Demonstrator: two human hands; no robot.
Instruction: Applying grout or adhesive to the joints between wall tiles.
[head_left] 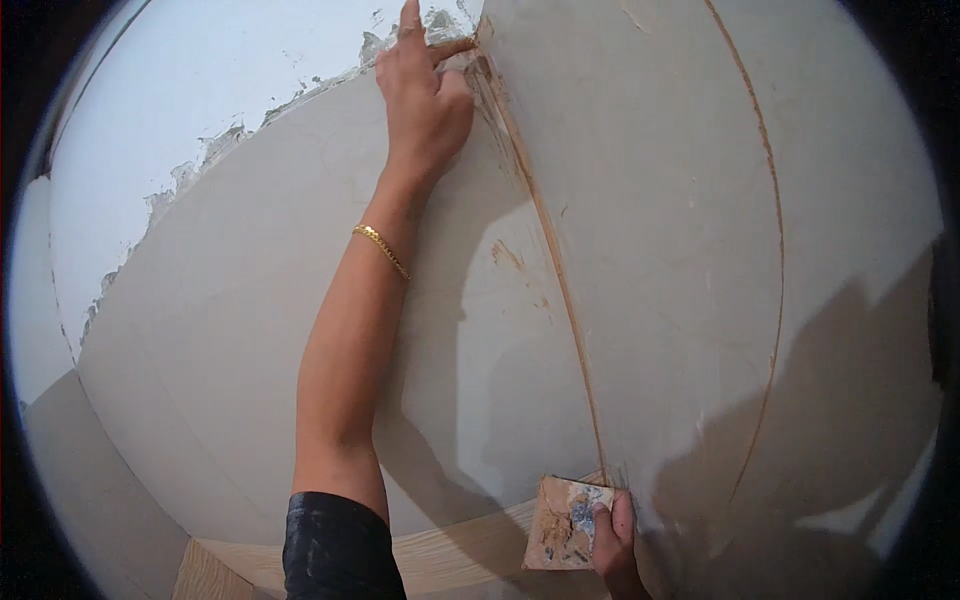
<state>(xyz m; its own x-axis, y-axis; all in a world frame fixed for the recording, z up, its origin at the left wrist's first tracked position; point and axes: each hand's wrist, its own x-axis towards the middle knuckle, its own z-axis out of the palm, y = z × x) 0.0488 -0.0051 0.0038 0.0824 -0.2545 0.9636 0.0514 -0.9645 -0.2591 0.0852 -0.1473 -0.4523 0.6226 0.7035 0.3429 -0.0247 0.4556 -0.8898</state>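
Note:
My left hand (415, 100) reaches up to the top of a joint between large grey wall panels, its back toward me. One finger points upward. What looks like another finger, coated in brown paste, touches the joint's top end; no tool is clearly visible there. Brown filler (550, 235) runs down the joint in a long line, with smears beside it. At lower right, my right hand (615, 535) grips a small square board (545, 525), thumb on its face. Brown and greyish paste lies on the board.
A rough, chipped edge (205, 155) separates the grey panels from a white surface (200, 70) at upper left. Another brown-filled joint (775, 200) curves down on the right. A wood-grain surface (440, 560) lies along the bottom. Shadows fall across the panels.

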